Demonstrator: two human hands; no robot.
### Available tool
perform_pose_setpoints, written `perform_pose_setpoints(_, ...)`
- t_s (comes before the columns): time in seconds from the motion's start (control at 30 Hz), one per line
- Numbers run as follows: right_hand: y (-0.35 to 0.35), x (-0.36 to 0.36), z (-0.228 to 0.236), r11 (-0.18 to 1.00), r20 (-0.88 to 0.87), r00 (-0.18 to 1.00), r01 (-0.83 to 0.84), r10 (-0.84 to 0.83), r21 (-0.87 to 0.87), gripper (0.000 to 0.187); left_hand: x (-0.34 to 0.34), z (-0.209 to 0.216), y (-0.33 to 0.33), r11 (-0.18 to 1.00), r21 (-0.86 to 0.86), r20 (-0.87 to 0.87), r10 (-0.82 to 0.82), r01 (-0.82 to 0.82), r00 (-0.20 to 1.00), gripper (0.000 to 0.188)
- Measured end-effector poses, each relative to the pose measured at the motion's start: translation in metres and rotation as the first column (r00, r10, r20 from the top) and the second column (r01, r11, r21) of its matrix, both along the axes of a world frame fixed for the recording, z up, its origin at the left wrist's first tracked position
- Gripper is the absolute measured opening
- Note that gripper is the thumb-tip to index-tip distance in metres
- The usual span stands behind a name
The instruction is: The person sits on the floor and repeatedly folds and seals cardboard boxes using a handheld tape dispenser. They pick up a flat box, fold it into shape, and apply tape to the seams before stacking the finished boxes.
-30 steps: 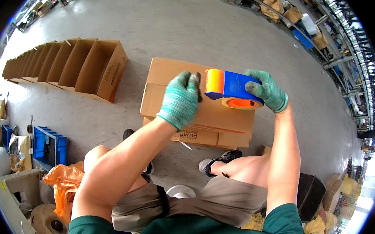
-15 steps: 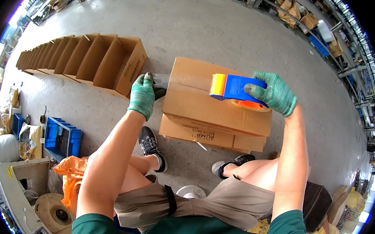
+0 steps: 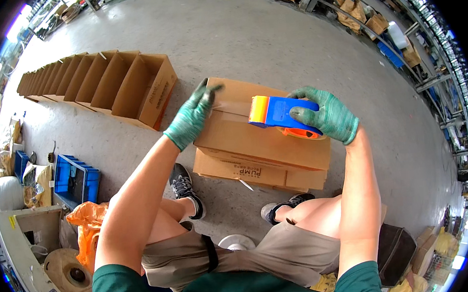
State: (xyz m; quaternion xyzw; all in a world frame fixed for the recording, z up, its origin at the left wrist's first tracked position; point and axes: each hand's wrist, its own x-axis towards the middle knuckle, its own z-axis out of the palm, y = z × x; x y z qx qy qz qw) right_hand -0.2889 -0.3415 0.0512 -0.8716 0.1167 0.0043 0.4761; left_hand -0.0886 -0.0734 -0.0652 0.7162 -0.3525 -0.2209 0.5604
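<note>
I count 1 smooth grey floor [image 3: 226,35] beneath everything. On it, at upper left, I have 1 row of open cartons [image 3: 96,84], thin brown cardboard with upright panels; they crowd too tightly at the far end for me to count. Ahead of the knees lies 1 closed carton [image 3: 244,139], matte and rectangular, its long axis running left to right with the right end nearer me. Under it juts more flat-edged cardboard [image 3: 274,174]; I cannot count its layers.

To the left sit 1 blue plastic crate [image 3: 91,183], ribbed and boxy, and 1 crinkled orange bag [image 3: 90,218]. I see 1 tape dispenser [image 3: 283,111], glossy blue plastic with a yellow-orange front and an orange hub, over the middle of the closed carton. Its long axis runs left to right, front pointing left.

Of 2 hands in green knit gloves, the right hand [image 3: 327,118] grasps the dispenser's rear; the left hand [image 3: 190,119] is at the carton's left end, its fingertips blurred, so I cannot tell its grip.
</note>
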Motion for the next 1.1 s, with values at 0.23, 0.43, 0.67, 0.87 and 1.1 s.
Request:
perform_pose_setpoints(0.23, -0.021, -0.012, 0.028, 0.994, -0.162, 0.986, -0.055, 0.040, -0.091, 0.062, -0.005, 0.001, -0.004, 0.994, 0.102, -0.091, -0.037, 0.046, 0.995, 0.043)
perform_pose_setpoints(0.43, -0.117, -0.123, 0.066, 0.922, -0.350, 0.933, -0.058, -0.087, -0.383, 0.065, -0.005, -0.007, -0.004, 0.999, 0.025, -0.164, -0.030, 0.034, 0.986, 0.037)
perform_pose_setpoints(0.67, -0.146, -0.145, 0.072, 0.832, -0.589, 0.765, -0.131, -0.262, -0.539, 0.052, -0.015, 0.019, -0.007, 0.978, 0.202, -0.117, -0.025, 0.048, 0.993, 0.051)
perform_pose_setpoints(0.87, -0.134, -0.123, 0.020, 0.856, -0.517, 0.835, -0.121, -0.185, -0.502, 0.051, -0.022, 0.029, -0.014, 0.964, 0.264, -0.108, 0.008, 0.021, 0.994, 0.050)
perform_pose_setpoints(1.1, -0.062, -0.068, 0.023, 0.824, -0.603, 0.791, -0.269, -0.107, -0.499, 0.045, -0.019, 0.019, -0.009, 0.961, 0.275, -0.053, 0.005, 0.009, 0.999, 0.048)
